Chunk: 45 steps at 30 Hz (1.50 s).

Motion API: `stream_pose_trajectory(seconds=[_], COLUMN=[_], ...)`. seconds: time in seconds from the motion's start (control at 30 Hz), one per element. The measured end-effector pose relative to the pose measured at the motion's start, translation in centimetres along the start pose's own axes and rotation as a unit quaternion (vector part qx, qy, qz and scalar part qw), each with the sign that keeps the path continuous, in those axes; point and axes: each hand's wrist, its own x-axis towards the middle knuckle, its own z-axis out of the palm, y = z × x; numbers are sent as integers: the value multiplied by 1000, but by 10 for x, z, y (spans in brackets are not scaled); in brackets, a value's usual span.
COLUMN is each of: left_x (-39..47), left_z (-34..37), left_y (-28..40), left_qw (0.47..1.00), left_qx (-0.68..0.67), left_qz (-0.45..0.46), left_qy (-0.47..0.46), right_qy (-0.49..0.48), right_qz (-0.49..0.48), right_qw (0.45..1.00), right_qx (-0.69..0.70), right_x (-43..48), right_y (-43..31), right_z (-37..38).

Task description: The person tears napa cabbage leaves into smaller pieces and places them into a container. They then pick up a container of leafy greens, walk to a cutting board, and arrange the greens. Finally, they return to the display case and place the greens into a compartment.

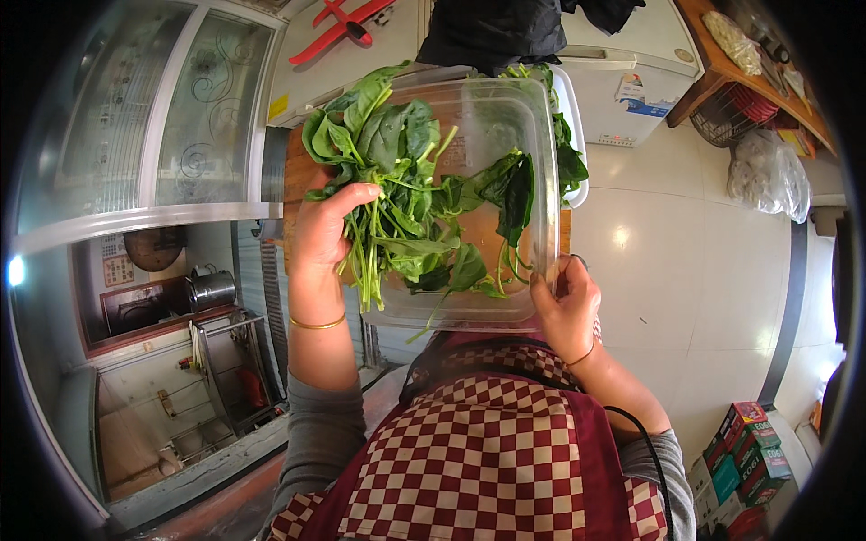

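My left hand [330,223] grips a bunch of leafy greens [399,145] that look like spinach, its pale stems hanging below my thumb. My right hand [570,308] holds the near right corner of a clear plastic tub [547,182], thumb on the rim. Loose leaves [467,267] lie inside the tub, and one stem hangs over its near edge. Behind the tub's right side, a white tray [578,128] holds more greens [568,159]. Under both is a wooden tabletop [295,155], seen in part.
White chest freezers [602,88] stand beyond, with a black bag [494,30] and a red toy plane [345,30] on top. To the left are glass sliding panels [203,115]. Stacked boxes [741,460] sit on the tiled floor [649,270] at lower right; a wooden shelf [717,67] is upper right.
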Motion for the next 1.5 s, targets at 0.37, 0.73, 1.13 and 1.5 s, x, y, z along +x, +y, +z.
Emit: stream_pose_trajectory(seconds=[0.37,0.73,1.13,1.5], left_x=[-7,28,47,-9], left_z=[65,78,33,52], left_y=[-45,-78,1,-15], left_qw=[760,696,784,746], left_qx=[516,666,541,536], left_qz=[385,262,262,391], left_qy=[92,-64,-154,-58], right_qy=[-24,-16,-13,-18], right_qz=[32,-5,38,58], right_qw=[999,1000,999,998], right_qx=[-23,-16,-9,-36], right_x=[-2,-2,6,9], right_y=[5,1,-2,-5], right_z=[1,1,-2,3])
